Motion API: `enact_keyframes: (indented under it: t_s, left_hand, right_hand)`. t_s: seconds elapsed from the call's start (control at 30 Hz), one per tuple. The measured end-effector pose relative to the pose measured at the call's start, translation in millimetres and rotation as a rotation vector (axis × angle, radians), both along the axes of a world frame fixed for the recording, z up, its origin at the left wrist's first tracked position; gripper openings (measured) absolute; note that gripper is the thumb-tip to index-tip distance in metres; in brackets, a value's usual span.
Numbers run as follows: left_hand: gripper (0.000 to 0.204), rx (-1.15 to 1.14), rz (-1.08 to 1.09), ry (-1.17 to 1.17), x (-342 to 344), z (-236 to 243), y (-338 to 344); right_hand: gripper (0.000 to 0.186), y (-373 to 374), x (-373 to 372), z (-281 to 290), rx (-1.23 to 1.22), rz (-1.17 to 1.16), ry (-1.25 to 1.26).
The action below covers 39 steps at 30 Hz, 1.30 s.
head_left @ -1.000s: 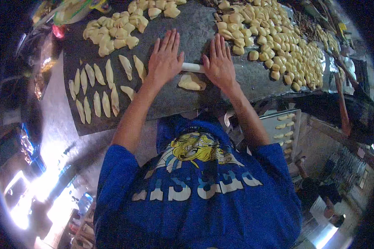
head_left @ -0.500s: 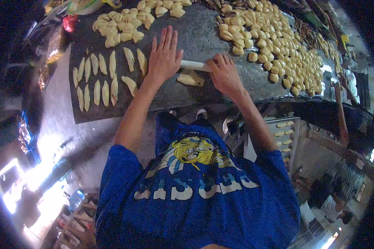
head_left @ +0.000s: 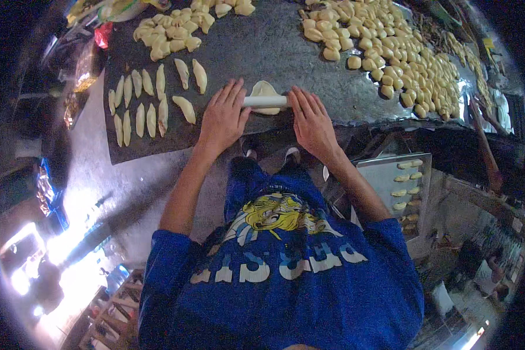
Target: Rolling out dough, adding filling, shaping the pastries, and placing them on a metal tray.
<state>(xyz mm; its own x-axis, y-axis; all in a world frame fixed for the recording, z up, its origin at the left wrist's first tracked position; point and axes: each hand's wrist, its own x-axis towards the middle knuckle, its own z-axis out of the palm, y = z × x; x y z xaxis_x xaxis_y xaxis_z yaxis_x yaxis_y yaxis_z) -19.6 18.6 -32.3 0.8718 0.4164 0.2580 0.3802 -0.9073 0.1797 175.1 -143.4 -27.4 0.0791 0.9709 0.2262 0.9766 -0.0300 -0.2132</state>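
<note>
Left Hand [head_left: 223, 116] and Right Hand [head_left: 312, 119] Lie on the Two Ends of a Rolling Pin [head_left: 265, 101]

In the head view, the white rolling pin lies across a flat piece of dough [head_left: 264, 88] on the dark table [head_left: 256, 49]. The dough shows on the far side of the pin and, less, on the near side. The two hands are apart from each other. Each is palm down with its fingers stretched forward, the left on the left end of the pin and the right on its right end. I cannot tell if the thumbs go around it.

To the left of the pin, long dough pieces [head_left: 147, 83] lie in rough rows. Farther and to its left is a heap of pale dough lumps [head_left: 169, 32]. To its right, many dough balls [head_left: 399, 73] spread widely. Nearer and to the right of the pin, below the table, a tray [head_left: 376, 181] carries small dough rolls [head_left: 399, 193].
</note>
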Motion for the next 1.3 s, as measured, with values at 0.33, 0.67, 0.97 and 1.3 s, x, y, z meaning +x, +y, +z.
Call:
enact_keyframes:
  t_s: [0.33,0.67,0.97,1.3]
  left_hand:
    - [0.038,0.072,-0.017,0.076,-3,7,21]
    - [0.036,0.024,0.096,-0.076,-16,-16,-7]
    - [0.043,-0.059,0.056,-0.018,-21,15,-7]
    - [0.044,0.019,0.042,0.022,-14,-6,1]
  right_hand:
    - [0.050,25,25,10,0.075,0.114,0.088]
    - [0.052,7,1,-11,0.099,0.020,0.080]
    - [0.050,7,17,4,0.100,0.135,0.083]
    - [0.050,20,16,-8,0.093,0.088,0.080]
